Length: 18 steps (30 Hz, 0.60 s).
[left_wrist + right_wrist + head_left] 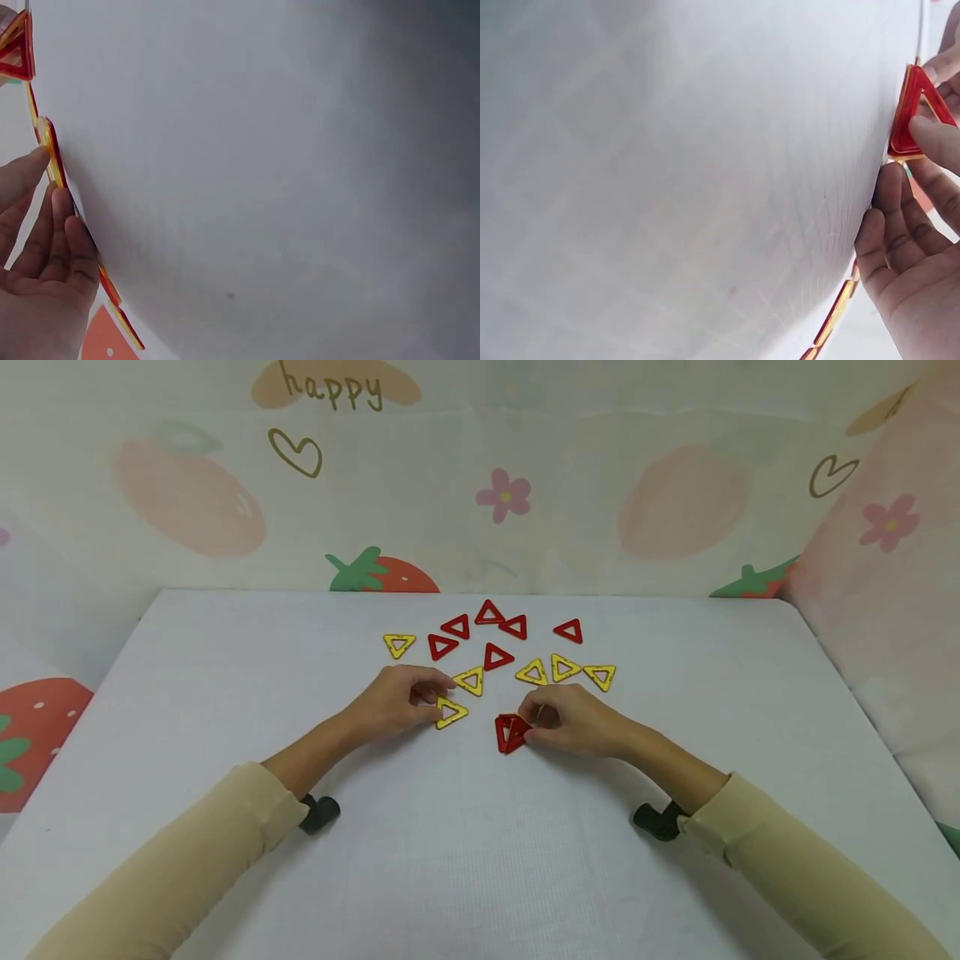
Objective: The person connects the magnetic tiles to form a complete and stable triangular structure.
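Observation:
My left hand (395, 703) pinches a yellow triangle tile (460, 713) by its left side, thumb and fingers at its edge. The left wrist view shows that tile (55, 161) nearly edge-on, low over the white surface. Opposite it, my right hand (576, 720) holds red triangle tiles (501, 735) standing tilted together as a small pyramid-like shape. In the right wrist view the thumb presses on the red face of this shape (903, 135), while the lower fingers rest near the tabletop. Just behind my left fingertips lies another yellow triangle tile (479, 682).
Several red triangle tiles (489, 612) lie scattered toward the back of the white table (480, 860). More yellow triangle tiles (600, 677) lie behind my right hand, and one yellow tile (391, 638) is at the back left. A patterned cloth (570, 460) hangs behind the table.

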Tool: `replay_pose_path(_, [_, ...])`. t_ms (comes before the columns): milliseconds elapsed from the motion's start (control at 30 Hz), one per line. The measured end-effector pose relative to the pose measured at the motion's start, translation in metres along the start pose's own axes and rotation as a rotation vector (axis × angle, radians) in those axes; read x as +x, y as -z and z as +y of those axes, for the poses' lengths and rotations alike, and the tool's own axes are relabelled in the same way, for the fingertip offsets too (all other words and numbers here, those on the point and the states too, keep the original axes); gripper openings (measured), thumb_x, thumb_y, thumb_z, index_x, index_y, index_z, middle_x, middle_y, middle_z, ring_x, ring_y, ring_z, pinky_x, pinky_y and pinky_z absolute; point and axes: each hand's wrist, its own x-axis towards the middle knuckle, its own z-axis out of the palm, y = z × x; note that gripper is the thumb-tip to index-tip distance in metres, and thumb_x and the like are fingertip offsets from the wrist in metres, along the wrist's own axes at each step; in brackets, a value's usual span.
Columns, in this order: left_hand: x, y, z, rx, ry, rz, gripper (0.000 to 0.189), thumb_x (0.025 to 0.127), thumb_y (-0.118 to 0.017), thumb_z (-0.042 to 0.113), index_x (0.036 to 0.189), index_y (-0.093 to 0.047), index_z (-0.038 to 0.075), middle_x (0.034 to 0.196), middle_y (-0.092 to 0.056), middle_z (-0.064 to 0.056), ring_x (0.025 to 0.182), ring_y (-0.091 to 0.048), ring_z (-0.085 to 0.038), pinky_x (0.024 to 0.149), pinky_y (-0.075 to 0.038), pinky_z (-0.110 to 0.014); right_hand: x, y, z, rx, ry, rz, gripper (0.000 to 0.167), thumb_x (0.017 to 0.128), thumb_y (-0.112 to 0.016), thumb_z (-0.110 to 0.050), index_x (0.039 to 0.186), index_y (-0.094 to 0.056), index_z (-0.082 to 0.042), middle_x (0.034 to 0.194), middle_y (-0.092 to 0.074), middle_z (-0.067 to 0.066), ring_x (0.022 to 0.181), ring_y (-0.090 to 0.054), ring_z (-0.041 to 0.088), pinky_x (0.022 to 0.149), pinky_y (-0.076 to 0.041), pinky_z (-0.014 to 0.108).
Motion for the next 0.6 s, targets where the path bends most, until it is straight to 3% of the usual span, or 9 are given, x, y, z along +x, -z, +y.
replay_pose_path(367, [-0.0010,-0.0013,0.0040,0.021,-0.005,-0.027,0.035,0.087,-0.072,0.002,0.122,-0.068,0.003,0.111,-0.069,-0.006,0.095,-0.059,-0.021,0.084,-0.052,-0.032,0.0003,-0.0014,0.0002,-0.001,-0.011,0.004,0.018,0.088,-0.076,-0.010,0.106,-0.069,-0.010,0.094,-0.066,-0.004,0.084,-0.057,0.014,0.076,-0.052,0.029])
replay_pose_path(600, [-0.0004,-0.0032,0.0044,0.027,-0.046,-0.062,0.036,0.087,-0.069,-0.002,0.122,-0.068,0.003,0.110,-0.070,-0.005,0.097,-0.061,-0.020,0.087,-0.051,-0.033,0.0006,-0.0011,-0.0005,-0.007,-0.021,0.002,0.019,0.088,-0.076,-0.010,0.106,-0.069,-0.010,0.094,-0.066,-0.004,0.084,-0.057,0.014,0.077,-0.052,0.030])
